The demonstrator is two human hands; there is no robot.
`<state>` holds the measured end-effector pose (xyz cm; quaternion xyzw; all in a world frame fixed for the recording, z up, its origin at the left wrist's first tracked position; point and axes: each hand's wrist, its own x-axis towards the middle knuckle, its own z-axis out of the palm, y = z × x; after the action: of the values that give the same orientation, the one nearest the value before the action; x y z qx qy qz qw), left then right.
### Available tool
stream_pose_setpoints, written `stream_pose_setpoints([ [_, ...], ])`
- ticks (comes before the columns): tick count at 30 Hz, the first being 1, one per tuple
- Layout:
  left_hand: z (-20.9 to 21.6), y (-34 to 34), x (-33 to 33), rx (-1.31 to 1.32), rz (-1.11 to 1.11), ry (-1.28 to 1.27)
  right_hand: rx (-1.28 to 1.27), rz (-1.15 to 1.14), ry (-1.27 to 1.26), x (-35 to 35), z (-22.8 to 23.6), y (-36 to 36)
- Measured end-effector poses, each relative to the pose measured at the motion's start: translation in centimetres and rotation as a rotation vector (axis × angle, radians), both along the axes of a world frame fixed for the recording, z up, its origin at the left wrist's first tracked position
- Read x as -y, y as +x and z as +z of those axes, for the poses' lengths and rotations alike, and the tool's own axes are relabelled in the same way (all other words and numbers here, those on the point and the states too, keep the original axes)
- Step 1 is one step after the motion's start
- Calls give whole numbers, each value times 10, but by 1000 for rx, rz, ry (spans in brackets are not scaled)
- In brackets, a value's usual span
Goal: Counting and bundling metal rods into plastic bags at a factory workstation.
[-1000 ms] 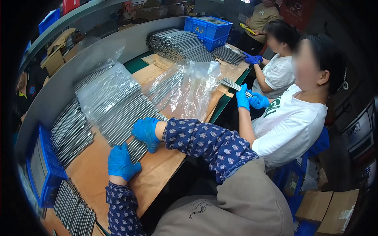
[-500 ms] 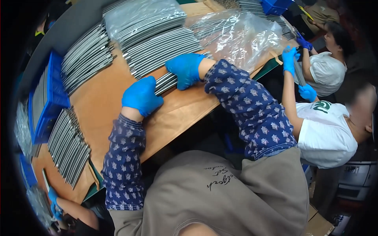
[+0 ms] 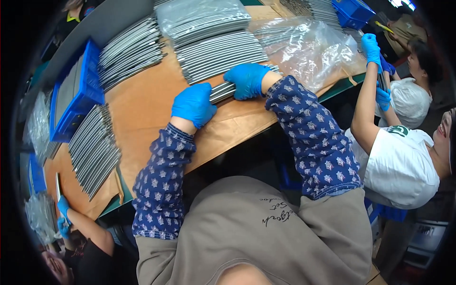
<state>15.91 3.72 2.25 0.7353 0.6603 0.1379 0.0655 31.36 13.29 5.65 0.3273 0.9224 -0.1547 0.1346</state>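
Both of my hands wear blue gloves. A small bundle of thin metal rods [image 3: 222,91] lies between them, near the table's front edge. My left hand [image 3: 194,105] is closed round the bundle's left end. Farther right, my right hand [image 3: 247,81] grips the same rods, its thumb on the near side. Just beyond my hands is a broad layer of grey metal rods [image 3: 221,56], laid side by side. Clear plastic wrap [image 3: 204,16] covers another stack of rods behind it. The gloves hide the ends of the held rods.
Brown paper [image 3: 142,114] covers the table. Rod piles [image 3: 130,52] and a blue bin [image 3: 78,90] stand left, loose plastic sheeting [image 3: 308,52] right. A co-worker in a white shirt [image 3: 399,161] handles rods at the right; another co-worker's gloved hand [image 3: 63,206] is at lower left.
The whole view has shifted, so the table sits farther right in it. My hands keep their grip on the rods, with little movement over the table. The right co-worker's hands have risen slightly.
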Motion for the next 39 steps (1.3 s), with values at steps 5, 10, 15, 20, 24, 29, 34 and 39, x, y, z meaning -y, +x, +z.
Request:
stream_pose_setpoints([
  [5,12,-2,9,22,-31,141,-168,98,188,5,-3,4],
  [10,38,-9,11,-129,-138,440,-417,41,182,16,3,12],
  [15,67,-22,40,34,11,521,-434,-40,158,21,-7,1],
  [20,108,-39,59,1255,-138,454,-918,8,-42,42,37,-17],
  [24,133,-45,72,1341,-37,382,-1090,119,-723,72,63,-69],
  [29,138,-99,98,921,-49,316,-1462,633,-499,109,73,-126],
  [34,112,-82,96,1271,-91,304,-1225,369,-901,106,8,-158],
  [39,101,-100,99,1445,-149,238,-1457,369,-807,118,0,-163],
])
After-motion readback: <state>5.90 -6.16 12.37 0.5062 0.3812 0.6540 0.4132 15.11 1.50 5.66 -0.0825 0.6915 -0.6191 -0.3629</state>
